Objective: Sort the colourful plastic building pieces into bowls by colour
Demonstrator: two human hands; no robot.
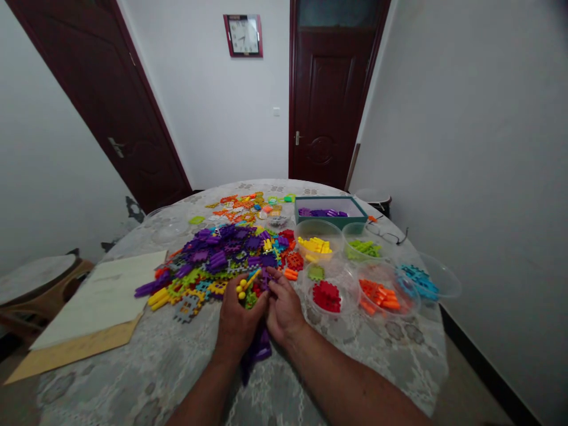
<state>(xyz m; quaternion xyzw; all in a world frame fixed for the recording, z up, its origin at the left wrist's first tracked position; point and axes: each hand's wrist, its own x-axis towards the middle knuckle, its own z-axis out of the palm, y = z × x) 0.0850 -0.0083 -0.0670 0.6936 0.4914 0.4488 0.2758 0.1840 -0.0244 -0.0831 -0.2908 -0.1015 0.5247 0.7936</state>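
- Lower left of frame: paper sheets [106, 293] lie flat on the tabletop [355, 355], just beside the heap.
- Centre left: mixed heap [222, 254] of plastic building pieces, mostly purple, with yellow, green, orange and red among them. It is large and unsorted.
- Bottom centre: left hand [237, 322] at the near edge of the heap, grip curled closed around purple pieces [260, 350] that stick out below the palm. A yellow knobbed piece [242, 289] shows above its fingers.
- Just right of it: right hand [284, 310], touching the left, grip closed on the same purple pieces, fingertips at the edge of the heap.
- Centre right: teal box [331, 220] holds a few purple pieces.
- Right of centre: clear bowls, one colour each: yellow bowl [317, 223], red bowl [310, 305], green bowl [355, 228], orange bowl [386, 264], blue bowl [448, 278].
- Judgement: the sorting looks partly done. Each bowl holds a small batch, but most of the pieces are in the heap.
- Right edge of the tabletop: spectacles [388, 235], beside the green bowl.
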